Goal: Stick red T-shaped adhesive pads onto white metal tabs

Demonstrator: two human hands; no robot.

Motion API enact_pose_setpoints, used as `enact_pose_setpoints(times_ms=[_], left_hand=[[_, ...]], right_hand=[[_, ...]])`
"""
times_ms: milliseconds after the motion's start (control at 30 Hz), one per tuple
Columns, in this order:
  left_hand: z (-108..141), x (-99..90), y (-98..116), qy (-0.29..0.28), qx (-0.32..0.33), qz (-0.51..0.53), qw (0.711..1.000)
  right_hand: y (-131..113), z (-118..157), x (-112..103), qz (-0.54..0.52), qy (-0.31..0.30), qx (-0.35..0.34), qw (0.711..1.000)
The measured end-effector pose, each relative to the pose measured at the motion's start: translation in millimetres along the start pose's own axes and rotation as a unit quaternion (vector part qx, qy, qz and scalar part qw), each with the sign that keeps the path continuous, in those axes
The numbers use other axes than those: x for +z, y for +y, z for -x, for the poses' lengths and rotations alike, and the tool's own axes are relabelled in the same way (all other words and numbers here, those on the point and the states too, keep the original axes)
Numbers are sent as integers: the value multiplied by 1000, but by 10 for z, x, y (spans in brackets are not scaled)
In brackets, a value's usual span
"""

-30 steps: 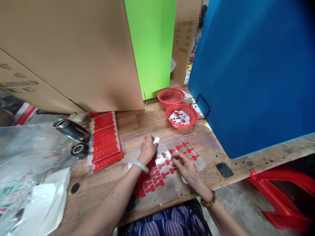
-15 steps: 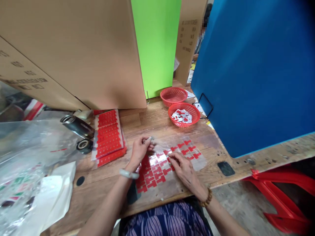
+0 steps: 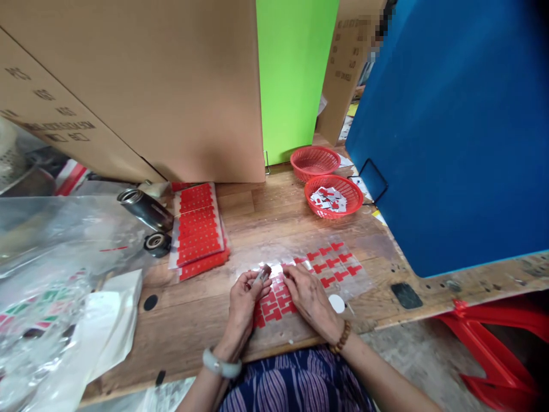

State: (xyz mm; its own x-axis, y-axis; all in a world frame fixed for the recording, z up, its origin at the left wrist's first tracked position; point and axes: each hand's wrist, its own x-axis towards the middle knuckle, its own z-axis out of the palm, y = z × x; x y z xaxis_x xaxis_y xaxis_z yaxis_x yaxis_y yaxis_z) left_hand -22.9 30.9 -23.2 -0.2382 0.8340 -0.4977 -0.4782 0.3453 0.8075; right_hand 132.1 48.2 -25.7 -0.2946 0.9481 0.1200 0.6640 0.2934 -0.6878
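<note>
My left hand [image 3: 247, 297] is closed on a small, narrow greyish piece [image 3: 261, 274], held up between thumb and fingers; its exact kind is unclear. Below both hands lies a clear plastic sheet [image 3: 362, 281] bearing rows of red T-shaped stickers [image 3: 330, 266]. My right hand [image 3: 312, 297] rests over the sheet's middle, its thumb and index finger pinched close to the left hand's fingertips. Whatever the right fingertips hold is too small to make out. A white round disc [image 3: 337, 303] lies beside my right wrist.
Red sticker sheets [image 3: 197, 226] are stacked at left, beside a dark steel flask [image 3: 148, 210] and its lid [image 3: 156, 243]. One red basket [image 3: 358, 200] holds white-and-red pieces; another [image 3: 315, 162] stands behind. Cardboard [image 3: 193, 86], green [image 3: 291, 74] and blue [image 3: 450, 137] panels border the table.
The view has shifted. My left hand has come down nearer the table edge with its small piece, and the two hands are closer together. The white disc now shows by my right wrist.
</note>
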Motion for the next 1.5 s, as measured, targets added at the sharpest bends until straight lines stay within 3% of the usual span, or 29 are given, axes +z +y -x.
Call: enact_pose_setpoints(times_ms=[200, 333, 633, 867, 1033, 1500], left_hand=[[-15, -11, -36, 0, -1, 4, 1000], [-15, 2, -8, 10, -13, 5, 1000], [1, 41, 22, 31, -39, 5, 999], [16, 67, 46, 33, -40, 7, 999], [4, 66, 1, 39, -30, 3, 999], [-30, 64, 63, 50, -57, -9, 997]], right_hand=[[-63, -151, 4, 78, -50, 30, 995], [-55, -216, -9, 60, -62, 11, 996], [20, 26, 134, -47, 42, -34, 997], [-65, -94, 81, -17, 21, 9, 1000], [-51, -39, 53, -57, 44, -32, 997], [57, -60, -167, -218, -80, -17, 972]])
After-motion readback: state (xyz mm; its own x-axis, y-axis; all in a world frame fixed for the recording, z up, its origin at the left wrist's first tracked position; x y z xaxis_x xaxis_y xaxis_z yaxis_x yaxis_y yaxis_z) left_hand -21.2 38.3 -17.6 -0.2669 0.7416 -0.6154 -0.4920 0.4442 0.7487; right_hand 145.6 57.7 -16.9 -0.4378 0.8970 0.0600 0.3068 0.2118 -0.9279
